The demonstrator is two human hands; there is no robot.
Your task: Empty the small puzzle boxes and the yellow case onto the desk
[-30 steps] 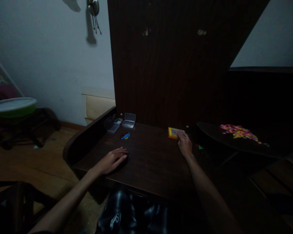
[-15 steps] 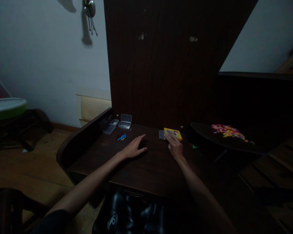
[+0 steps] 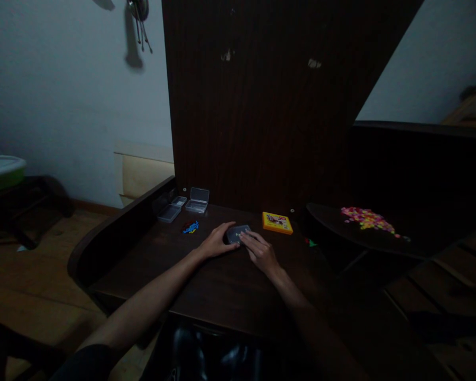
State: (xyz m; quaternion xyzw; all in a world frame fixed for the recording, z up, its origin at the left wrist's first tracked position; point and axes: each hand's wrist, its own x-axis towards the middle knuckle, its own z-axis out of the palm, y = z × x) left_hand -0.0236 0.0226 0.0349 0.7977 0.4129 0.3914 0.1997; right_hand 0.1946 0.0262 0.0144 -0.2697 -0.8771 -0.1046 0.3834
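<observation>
The room is dim. A small clear plastic case (image 3: 238,233) lies on the dark wooden desk (image 3: 222,286). My left hand (image 3: 218,243) rests at its left side with fingers curled against it. My right hand (image 3: 261,252) touches its right side, fingers laid over the edge. Just behind and to the right lies a yellow-orange box (image 3: 277,223). To the left of my hands sits a little heap of blue, red and yellow pieces (image 3: 190,227).
Two open clear cases (image 3: 173,208) (image 3: 197,200) stand at the desk's back left corner. A pile of pink and yellow pieces (image 3: 365,218) lies on a dark round side surface at right. A tall dark panel rises behind the desk. A green-rimmed tub (image 3: 0,172) is at far left.
My right hand slid a small clear case leftward away from the yellow-orange box to the desk's middle. My left hand moved right and forward to meet it.
</observation>
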